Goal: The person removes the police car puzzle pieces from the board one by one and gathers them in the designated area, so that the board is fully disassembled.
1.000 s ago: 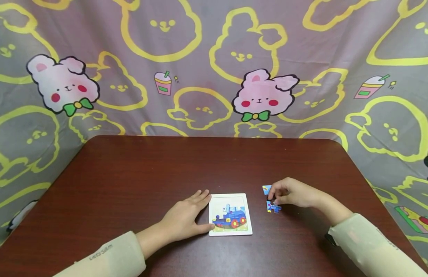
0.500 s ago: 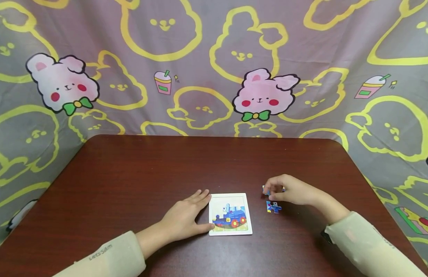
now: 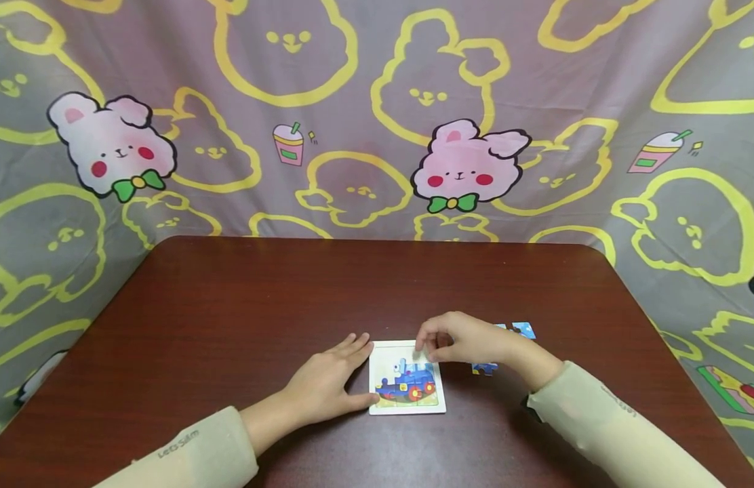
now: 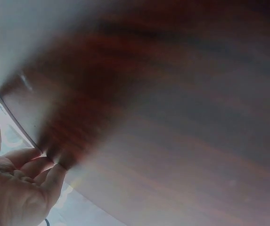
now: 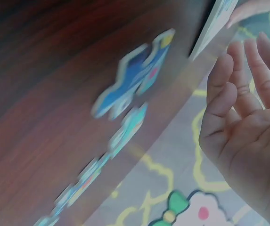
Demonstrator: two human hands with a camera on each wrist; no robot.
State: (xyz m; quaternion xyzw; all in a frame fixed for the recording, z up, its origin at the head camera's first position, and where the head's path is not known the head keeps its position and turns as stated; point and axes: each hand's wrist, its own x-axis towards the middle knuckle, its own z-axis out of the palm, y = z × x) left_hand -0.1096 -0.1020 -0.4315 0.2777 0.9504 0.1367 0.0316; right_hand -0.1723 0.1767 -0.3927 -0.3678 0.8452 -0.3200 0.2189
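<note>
The square jigsaw puzzle (image 3: 407, 379), with a white frame and a blue train picture, lies flat on the table. My left hand (image 3: 322, 386) rests at its left side, fingers straight, thumb and fingertips touching the frame's edge. Over the puzzle's upper right corner is my right hand (image 3: 465, 339), its fingers loosely bent. The right wrist view shows no piece between the fingers of that right hand (image 5: 248, 108). To the right of the puzzle lies a blue puzzle piece (image 3: 485, 369), seen larger as a blue piece (image 5: 130, 77) in the right wrist view.
More loose pieces (image 3: 523, 330) lie behind the right wrist, partly hidden by it; the right wrist view shows a row of puzzle pieces (image 5: 85, 179). A brown table (image 3: 279, 291) spreads around, with a patterned curtain (image 3: 346, 122) behind it.
My right hand has moved left, from the loose pieces to the puzzle's upper right corner, uncovering pieces at the back right. The left hand has stayed at the frame.
</note>
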